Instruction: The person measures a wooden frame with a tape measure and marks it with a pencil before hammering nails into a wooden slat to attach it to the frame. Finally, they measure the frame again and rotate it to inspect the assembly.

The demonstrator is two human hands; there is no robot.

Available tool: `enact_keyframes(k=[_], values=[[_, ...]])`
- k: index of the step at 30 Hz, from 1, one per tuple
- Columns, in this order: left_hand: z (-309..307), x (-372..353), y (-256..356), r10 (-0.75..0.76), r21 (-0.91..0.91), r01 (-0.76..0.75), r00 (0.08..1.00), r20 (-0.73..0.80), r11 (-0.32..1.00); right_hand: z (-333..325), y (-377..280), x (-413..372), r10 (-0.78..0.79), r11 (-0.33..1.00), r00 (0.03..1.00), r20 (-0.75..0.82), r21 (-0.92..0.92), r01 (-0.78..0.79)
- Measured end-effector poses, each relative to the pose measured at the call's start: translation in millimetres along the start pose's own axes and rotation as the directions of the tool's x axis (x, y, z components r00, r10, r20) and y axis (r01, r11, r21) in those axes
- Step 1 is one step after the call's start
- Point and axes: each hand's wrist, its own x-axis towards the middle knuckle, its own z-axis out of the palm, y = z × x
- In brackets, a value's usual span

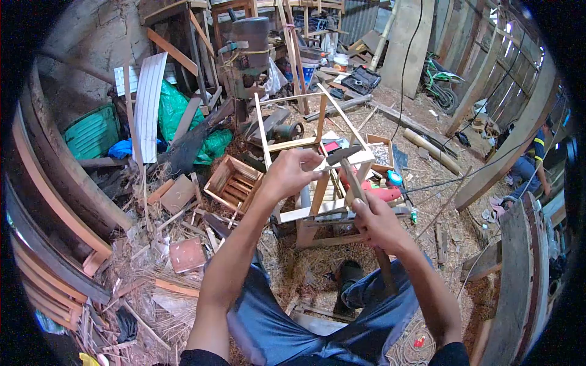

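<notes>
Two hands raised before me: my right hand (375, 222) clenches one hammer (343, 160), its head over one wooden frame (293, 144) on the floor ahead. My left hand (292, 174) pinches shut at the frame's rail. One crate (233, 183) lies beside the frame.

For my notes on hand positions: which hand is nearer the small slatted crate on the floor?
Left. The left hand sits just right of the slatted crate, at the wooden frame; the right hand, gripping the hammer, is farther right and lower in view.
</notes>
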Motion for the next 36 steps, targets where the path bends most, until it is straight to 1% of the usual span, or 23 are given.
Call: enact_keyframes(k=[1, 2, 3, 4, 5, 6, 8, 10, 11, 12, 14, 16, 18, 20, 22, 24, 26, 28, 30, 31, 32, 34, 36], values=[[0.1, -0.6, 1.1, -0.002, -0.011, 0.002, 1.0, -0.005, 1.0, -2.7, -9.4, -4.2, 0.056, 0.998, 0.998, 0.007, -0.01, -0.056], [0.3, -0.9, 1.1, -0.004, -0.024, 0.003, 1.0, -0.012, 1.0, -7.6, -11.8, -1.3, 0.058, 0.998, 0.998, 0.009, -0.013, -0.057], [1.1, -1.0, -2.9, 0.019, -0.048, -0.02, 1.0, -0.016, 0.999, -14.3, -13.4, 2.4, -0.08, 0.973, 0.996, -0.037, -0.22, 0.07], [1.1, -0.2, -4.1, 0.013, -0.053, -0.014, 1.0, -0.016, 0.998, -17.9, -19.4, 6.4, -0.222, 0.89, 0.974, -0.052, -0.419, 0.18], [1.6, 2.0, -4.9, 0.0, -0.01, 0.0, 1.0, -0.011, 1.0, -22.8, -32.6, 6.3, -0.181, 0.899, 0.982, -0.048, -0.413, 0.145], [2.5, 2.8, -5.9, -0.016, 0.034, 0.016, 1.0, -0.004, 0.999, -30.8, -32.2, 14.3, -0.278, 0.814, 0.96, -0.033, -0.539, 0.217], [-1.3, 0.6, 2.2, -0.022, 0.056, 0.021, 1.0, 0.015, 0.998, -35.9, -55.5, 15.2, -0.269, 0.765, 0.963, 0.006, -0.607, 0.217], [-1.8, 0.6, 2.7, -0.01, 0.053, 0.011, 1.0, -0.015, 0.999, -32.0, -71.4, 10.8, -0.242, 0.729, 0.97, 0.021, -0.656, 0.196], [0.0, 2.4, -5.0, -0.001, -0.024, 0.001, 1.0, 0.006, 1.0, -30.2, -74.0, 9.1, -0.22, 0.688, 0.975, 0.035, -0.703, 0.181], [-0.3, 2.3, -3.6, -0.002, -0.025, 0.002, 1.0, 0.006, 1.0, -29.4, -70.2, 10.2, -0.219, 0.687, 0.975, 0.036, -0.704, 0.18], [-1.1, 2.4, 1.0, -0.022, 0.065, 0.023, 1.0, -0.022, 0.998, -27.5, -59.5, 12.7, -0.241, 0.631, 0.967, 0.088, -0.743, 0.225], [0.6, 2.2, 0.6, -0.013, 0.056, 0.015, 1.0, -0.02, 0.998, -26.9, -71.4, 8.1, -0.269, 0.655, 0.96, 0.083, -0.714, 0.245], [1.7, 1.0, -2.6, -0.013, 0.045, 0.014, 1.0, -0.017, 0.999, -26.5, -78.1, 7.8, -0.243, 0.7, 0.97, -0.023, -0.696, 0.159], [0.8, 2.3, -4.2, 0.04, 0.054, -0.038, 0.998, -0.039, 0.998, -26.7, -68.5, 8.3, -0.264, 0.702, 0.964, -0.04, -0.693, 0.164], [-2.5, 1.1, 1.4, 0.008, 0.043, -0.007, 1.0, -0.026, 0.999, -26.3, -56.8, 9.0, -0.233, 0.621, 0.969, 0.08, -0.755, 0.211], [-1.7, -1.4, 4.8, 0.012, -0.023, -0.013, 1.0, -0.025, 1.0, -27.9, -62.9, 6.1, -0.191, 0.621, 0.979, 0.065, -0.765, 0.172], [-2.1, 0.3, 2.2, 0.004, 0.032, -0.003, 1.0, -0.01, 0.999, -26.3, -70.7, 4.3, -0.235, 0.725, 0.971, -0.043, -0.674, 0.146], [-2.5, 1.2, -0.3, 0.051, 0.032, -0.051, 0.999, -0.013, 0.998, -21.6, -73.5, 3.2, -0.233, 0.745, 0.97, -0.068, -0.654, 0.133], [-3.7, 0.4, 4.7, 0.006, 0.032, -0.006, 1.0, 0.001, 0.999, -20.3, -67.4, 3.7, -0.233, 0.767, 0.967, -0.102, -0.63, 0.118], [-4.3, 0.1, 8.1, -0.038, 0.028, 0.038, 0.999, 0.011, 0.999, -20.4, -56.0, 7.1, -0.201, 0.727, 0.98, -0.007, -0.671, 0.145], [-4.0, 0.5, 9.3, -0.032, 0.028, 0.031, 0.999, 0.015, 0.999, -21.4, -48.1, 9.3, -0.161, 0.685, 0.983, 0.082, -0.708, 0.171], [-5.3, 0.0, 7.7, -0.049, -0.016, 0.05, 0.998, 0.03, 0.999, -22.2, -54.8, 9.8, -0.187, 0.671, 0.98, 0.07, -0.72, 0.179], [-2.1, 2.7, -4.8, -0.011, -0.035, 0.011, 1.0, -0.013, 0.999, -20.8, -65.2, 4.6, -0.289, 0.725, 0.957, -0.013, -0.657, 0.209]])
